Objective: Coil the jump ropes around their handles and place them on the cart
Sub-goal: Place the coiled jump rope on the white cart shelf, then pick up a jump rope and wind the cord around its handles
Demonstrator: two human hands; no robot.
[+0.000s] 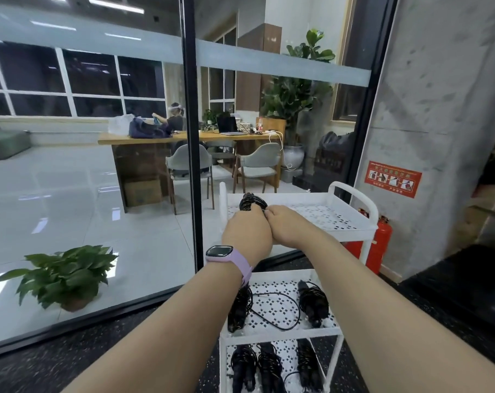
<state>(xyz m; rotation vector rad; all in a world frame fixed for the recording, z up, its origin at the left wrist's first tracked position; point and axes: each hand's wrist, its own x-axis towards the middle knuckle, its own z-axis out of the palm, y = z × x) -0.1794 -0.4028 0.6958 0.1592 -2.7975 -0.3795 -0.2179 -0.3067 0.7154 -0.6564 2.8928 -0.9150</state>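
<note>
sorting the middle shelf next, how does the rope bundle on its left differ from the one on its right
The left bundle is loosely wound, with a long loop of cord trailing out across the middle shelf; the right bundle is wound tight, with only small loops sticking out. The left one is partly hidden behind the left forearm, while the right one is in full view. Both are black and lie lengthwise on the perforated white shelf.

A leafy green potted plant is set on the glossy tiled floor behind a glass partition with a black vertical frame. Further back, a long wooden table is flanked by grey chairs, and an open laptop is placed on it. A red fire extinguisher is stood against a grey concrete pillar bearing a red instruction sticker.
</note>
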